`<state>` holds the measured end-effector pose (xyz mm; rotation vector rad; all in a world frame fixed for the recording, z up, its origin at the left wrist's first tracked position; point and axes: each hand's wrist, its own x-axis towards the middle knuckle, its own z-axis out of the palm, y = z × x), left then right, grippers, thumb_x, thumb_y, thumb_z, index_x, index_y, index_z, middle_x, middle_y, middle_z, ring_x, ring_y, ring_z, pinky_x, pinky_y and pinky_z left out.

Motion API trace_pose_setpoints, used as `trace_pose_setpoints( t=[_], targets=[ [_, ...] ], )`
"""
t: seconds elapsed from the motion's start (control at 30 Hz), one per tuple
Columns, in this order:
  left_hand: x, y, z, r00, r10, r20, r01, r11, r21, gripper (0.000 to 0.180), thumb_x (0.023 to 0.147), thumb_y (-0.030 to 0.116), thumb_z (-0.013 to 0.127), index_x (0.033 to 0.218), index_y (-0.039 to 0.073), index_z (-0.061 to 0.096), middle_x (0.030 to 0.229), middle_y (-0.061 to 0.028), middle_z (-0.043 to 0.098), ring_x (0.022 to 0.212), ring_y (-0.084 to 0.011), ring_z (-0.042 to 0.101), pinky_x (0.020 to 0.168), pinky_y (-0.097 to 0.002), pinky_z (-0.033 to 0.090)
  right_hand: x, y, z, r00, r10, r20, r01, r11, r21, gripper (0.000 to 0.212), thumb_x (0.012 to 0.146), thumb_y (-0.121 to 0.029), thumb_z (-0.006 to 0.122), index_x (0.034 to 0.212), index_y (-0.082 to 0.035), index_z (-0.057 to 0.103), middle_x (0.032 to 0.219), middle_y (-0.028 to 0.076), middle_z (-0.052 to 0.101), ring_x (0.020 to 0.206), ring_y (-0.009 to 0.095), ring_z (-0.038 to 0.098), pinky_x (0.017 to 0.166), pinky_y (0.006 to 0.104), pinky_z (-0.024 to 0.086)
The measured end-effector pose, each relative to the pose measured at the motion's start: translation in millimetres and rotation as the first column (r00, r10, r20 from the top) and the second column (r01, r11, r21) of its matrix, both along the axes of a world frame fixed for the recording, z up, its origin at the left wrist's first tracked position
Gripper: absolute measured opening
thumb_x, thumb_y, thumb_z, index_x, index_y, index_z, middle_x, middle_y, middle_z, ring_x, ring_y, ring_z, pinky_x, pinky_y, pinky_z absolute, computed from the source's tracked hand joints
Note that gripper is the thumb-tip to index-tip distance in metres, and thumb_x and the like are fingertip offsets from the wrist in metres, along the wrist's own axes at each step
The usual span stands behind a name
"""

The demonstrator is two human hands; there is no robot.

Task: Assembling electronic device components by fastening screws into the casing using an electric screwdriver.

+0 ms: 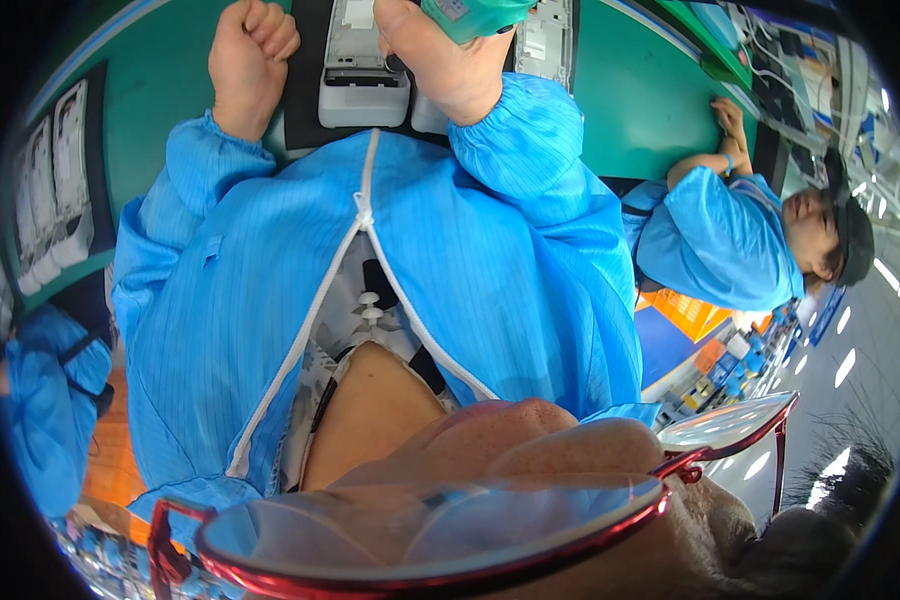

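Note:
My right hand (445,65) is wrapped round a green handheld tool (475,15) with a pale label; the upper picture edge cuts it off. Directly beside that hand lies a white and grey device housing (364,95), its inner frame facing up. A second pale housing (544,45) shows on the right hand's other side, partly covered by it. My left hand (253,60) is closed in a fist to the left of the housings, apart from them. Whatever its curled fingers may hold is hidden.
The housings rest on a black mat (305,135) on a green bench top (630,110). More housings stand in a row on a dark tray (92,165) at far left. A co-worker in a blue smock (715,245) sits at right; another blue sleeve (55,410) shows at left.

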<state>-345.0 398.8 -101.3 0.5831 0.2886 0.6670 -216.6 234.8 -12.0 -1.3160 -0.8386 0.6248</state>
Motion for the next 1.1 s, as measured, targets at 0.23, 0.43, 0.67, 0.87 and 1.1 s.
trace_pose_setpoints(
  t=[0.23, 0.43, 0.67, 0.87, 1.1],
  targets=[
    [72.4, -53.3, 14.5, 0.965, -0.097, -0.245, 0.092, 0.995, -0.033, 0.040, 0.103, 0.018, 0.042, 0.065, 0.017, 0.030, 0.061, 0.0028, 0.029, 0.053, -0.0102, 0.025, 0.051, -0.0292, 0.022, 68.1, -54.4, -12.9, 0.966, -0.181, 0.186, 0.150, 0.974, 0.171, 0.023, 0.085, 0.001, 0.074, 0.104, -0.003, 0.062, 0.087, 0.001, 0.060, 0.075, 0.009, 0.056, 0.066, 0.0255, 0.046],
    [152.6, -106.4, -1.8, 0.929, -0.271, -0.252, 0.235, 0.958, -0.162, 0.038, 0.103, 0.026, 0.049, 0.068, 0.018, 0.036, 0.060, 0.0044, 0.030, 0.049, -0.0096, 0.027, 0.045, -0.0277, 0.021, 124.9, -113.4, 5.0, 0.953, -0.292, -0.082, 0.301, 0.946, 0.125, 0.031, 0.090, -0.019, 0.077, 0.109, -0.005, 0.057, 0.075, 0.006, 0.060, 0.060, 0.016, 0.059, 0.058, 0.0291, 0.050],
    [207.1, -101.9, 20.8, 0.796, -0.486, -0.361, 0.427, 0.873, -0.233, 0.036, 0.103, 0.030, 0.052, 0.070, 0.017, 0.045, 0.059, 0.0062, 0.033, 0.047, -0.0089, 0.027, 0.044, -0.0276, 0.021, 171.9, -142.4, -12.6, 0.948, -0.270, -0.170, 0.310, 0.907, 0.285, 0.037, 0.092, -0.024, 0.073, 0.113, -0.004, 0.051, 0.074, 0.007, 0.056, 0.061, 0.017, 0.056, 0.060, 0.0308, 0.050],
    [272.1, -111.7, 29.5, 0.726, 0.201, -0.658, 0.688, -0.214, 0.693, 0.026, 0.084, 0.025, 0.069, 0.078, 0.000, 0.074, 0.075, -0.0194, 0.071, 0.066, -0.0364, 0.068, 0.063, -0.0451, 0.053, 183.2, -140.5, -21.0, 0.962, -0.227, -0.150, 0.260, 0.929, 0.263, 0.039, 0.092, -0.026, 0.074, 0.113, -0.002, 0.050, 0.075, 0.008, 0.057, 0.062, 0.018, 0.057, 0.061, 0.0316, 0.051],
    [311.3, -116.0, 39.8, 0.586, 0.200, -0.785, 0.780, -0.403, 0.479, 0.029, 0.071, 0.023, 0.078, 0.086, -0.001, 0.077, 0.085, -0.0258, 0.071, 0.084, -0.0424, 0.071, 0.076, -0.0504, 0.055, 193.6, -146.0, -7.0, 0.943, -0.272, -0.192, 0.317, 0.910, 0.267, 0.043, 0.090, -0.028, 0.078, 0.113, -0.002, 0.052, 0.076, 0.009, 0.058, 0.059, 0.018, 0.056, 0.060, 0.0321, 0.052]
  ],
)
